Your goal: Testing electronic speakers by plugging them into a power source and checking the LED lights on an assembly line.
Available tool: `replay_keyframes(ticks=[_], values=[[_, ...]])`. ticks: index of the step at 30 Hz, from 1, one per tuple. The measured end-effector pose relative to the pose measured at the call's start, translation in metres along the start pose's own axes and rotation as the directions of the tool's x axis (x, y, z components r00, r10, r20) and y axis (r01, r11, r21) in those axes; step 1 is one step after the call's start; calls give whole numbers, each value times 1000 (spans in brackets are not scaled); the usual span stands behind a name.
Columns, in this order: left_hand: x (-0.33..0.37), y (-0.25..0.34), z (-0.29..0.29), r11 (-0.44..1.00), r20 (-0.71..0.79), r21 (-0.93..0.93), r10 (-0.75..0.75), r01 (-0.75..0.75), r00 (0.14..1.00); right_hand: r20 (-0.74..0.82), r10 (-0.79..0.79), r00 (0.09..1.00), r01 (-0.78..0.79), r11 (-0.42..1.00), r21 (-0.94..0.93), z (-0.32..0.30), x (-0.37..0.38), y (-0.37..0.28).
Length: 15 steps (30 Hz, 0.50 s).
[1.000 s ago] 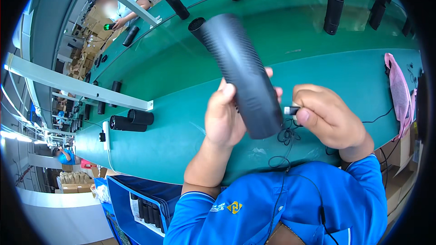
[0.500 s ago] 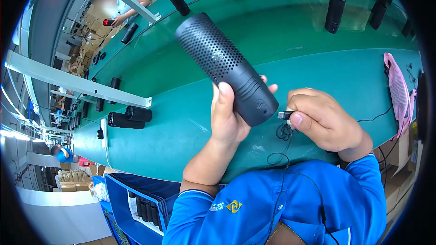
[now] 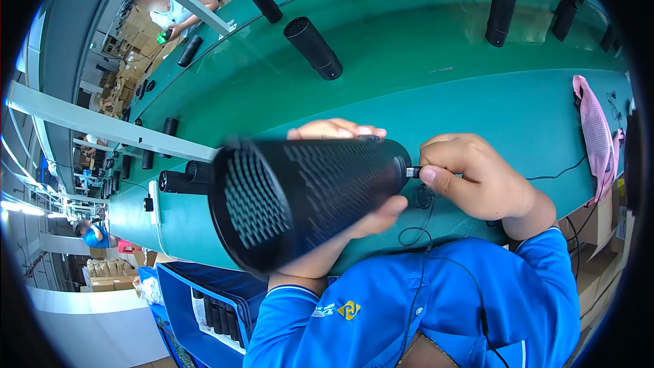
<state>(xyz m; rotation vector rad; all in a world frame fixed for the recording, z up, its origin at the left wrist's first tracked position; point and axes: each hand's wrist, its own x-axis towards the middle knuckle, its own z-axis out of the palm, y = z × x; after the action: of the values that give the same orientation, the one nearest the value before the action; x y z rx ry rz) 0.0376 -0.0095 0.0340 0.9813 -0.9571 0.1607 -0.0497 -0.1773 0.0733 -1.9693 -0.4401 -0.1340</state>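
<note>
My left hand (image 3: 334, 128) is closed round a black perforated cylinder (image 3: 334, 180), fingers along its far side and thumb on the near side. The cylinder lies tilted, its wide mesh end toward me at the left, slightly blurred. My right hand (image 3: 477, 174) pinches a small black cable plug (image 3: 413, 172) with a metal tip between thumb and forefinger. The tip meets the cylinder's narrower base end; whether it is inside a socket I cannot tell. Below the plug, its thin black cable (image 3: 425, 197) hangs in a bundle and a loop.
Several similar black cylinders stand along the green bench, one (image 3: 313, 48) beyond my left hand and another (image 3: 501, 15) farther right. A pink pouch (image 3: 597, 138) lies at right. A blue bin (image 3: 197, 310) stands at lower left. Across the bench, a person (image 3: 180, 10) holds a green-lit device.
My left hand has turned the cylinder so its mesh end swings down and left toward me, and its base now meets the plug. The co-worker's device light went from red to green.
</note>
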Motion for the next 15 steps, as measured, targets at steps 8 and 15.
replay_keyframes(ticks=[8, 15], values=[[5, 6, -1, 935, 155, 231, 238, -269, 959, 15, 63, 998, -62, 995, -73, -1, -1, 0], [7, 6, -5, 910, 288, 273, 234, -314, 929, 30, 76, 997, -74, 995, -65, -3, 2, 4]])
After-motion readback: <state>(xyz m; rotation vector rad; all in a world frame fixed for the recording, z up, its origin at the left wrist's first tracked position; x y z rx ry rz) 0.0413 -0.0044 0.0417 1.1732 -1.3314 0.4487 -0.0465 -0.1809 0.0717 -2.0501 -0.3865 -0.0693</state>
